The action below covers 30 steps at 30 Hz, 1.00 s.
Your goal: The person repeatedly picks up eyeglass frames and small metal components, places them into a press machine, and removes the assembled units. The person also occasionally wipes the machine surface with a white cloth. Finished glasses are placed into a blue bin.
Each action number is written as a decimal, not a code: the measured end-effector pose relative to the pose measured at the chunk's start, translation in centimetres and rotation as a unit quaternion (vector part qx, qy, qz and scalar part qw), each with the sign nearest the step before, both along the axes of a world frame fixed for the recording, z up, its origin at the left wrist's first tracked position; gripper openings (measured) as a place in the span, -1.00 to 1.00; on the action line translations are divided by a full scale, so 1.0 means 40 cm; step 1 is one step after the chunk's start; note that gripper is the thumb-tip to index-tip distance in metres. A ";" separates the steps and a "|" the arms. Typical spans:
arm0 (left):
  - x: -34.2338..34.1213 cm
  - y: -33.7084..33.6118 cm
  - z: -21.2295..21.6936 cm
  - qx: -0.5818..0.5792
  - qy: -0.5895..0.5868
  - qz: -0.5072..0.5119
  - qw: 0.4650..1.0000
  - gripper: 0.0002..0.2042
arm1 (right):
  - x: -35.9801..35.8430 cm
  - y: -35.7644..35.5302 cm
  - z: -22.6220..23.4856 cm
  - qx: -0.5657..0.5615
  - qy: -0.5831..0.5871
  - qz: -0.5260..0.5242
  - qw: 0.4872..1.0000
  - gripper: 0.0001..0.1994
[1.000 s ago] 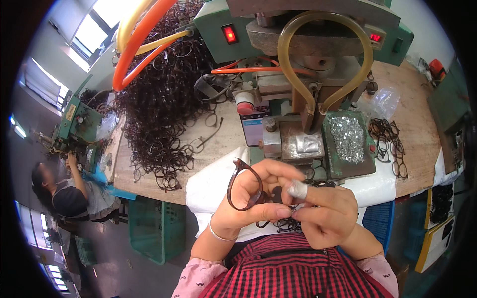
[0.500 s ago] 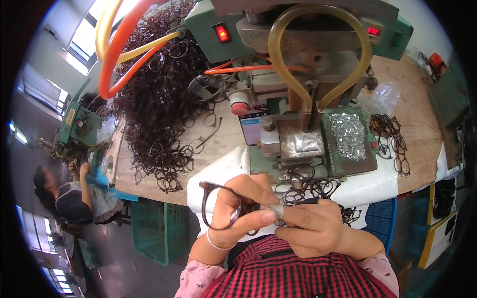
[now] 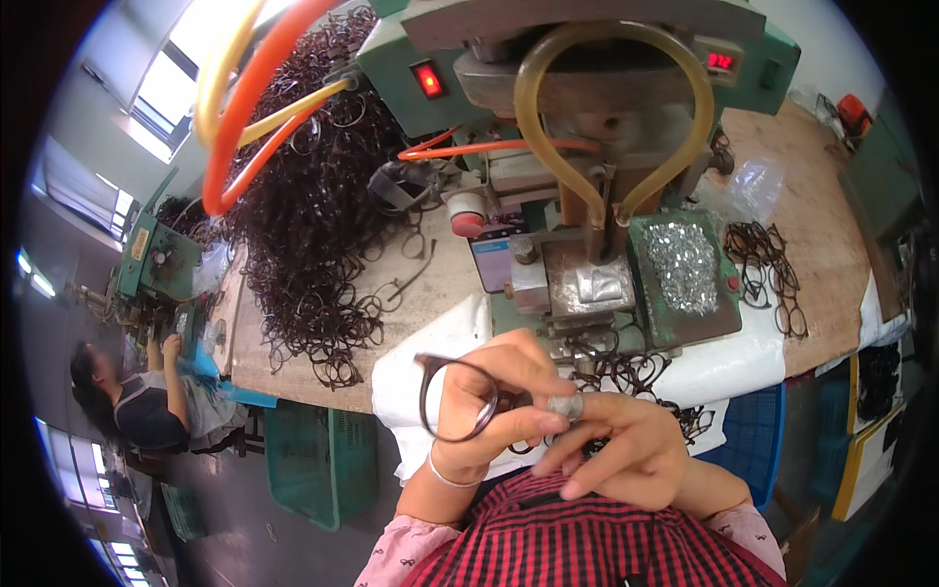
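Observation:
A dark brown eyeglass frame (image 3: 426, 401) is pinched between the thumb and fingers of my left hand (image 3: 499, 382), one round rim sticking out to the left. The rest of the frame is mostly hidden by the fingers. My right hand (image 3: 631, 450) comes in from the right. Its index finger, with silvery wrap (image 3: 565, 405) at the tip, touches the frame beside my left thumb. The other right fingers are spread apart, and its thumb is hidden. Behind the hands stands a green press machine (image 3: 528, 284) with a metal block and a tray of small silvery pieces (image 3: 680, 266).
A large heap of brown eyeglass frames (image 3: 303, 196) covers the table's left side. More frames (image 3: 768, 264) lie at right, and others (image 3: 626, 372) on white sheeting just beyond my hands. Orange and yellow hoses (image 3: 225, 147) hang at upper left. A green crate (image 3: 323, 460) stands below the table; a person (image 3: 147, 391) sits far left.
My right fingers have loosened and spread, with only the wrapped index finger still at the frame. Both hands have shifted slightly right in the view, the left still holding the eyeglass frame.

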<state>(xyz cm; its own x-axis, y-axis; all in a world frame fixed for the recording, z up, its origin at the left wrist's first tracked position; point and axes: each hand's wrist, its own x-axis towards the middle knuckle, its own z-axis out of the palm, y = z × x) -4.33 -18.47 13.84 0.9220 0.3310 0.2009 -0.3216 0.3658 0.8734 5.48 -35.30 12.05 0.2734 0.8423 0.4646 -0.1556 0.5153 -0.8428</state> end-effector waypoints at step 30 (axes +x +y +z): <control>0.018 -0.030 -0.004 0.130 0.214 0.114 0.961 -0.70 | 0.105 -0.034 0.002 -0.089 -0.377 -0.461 0.799 -0.81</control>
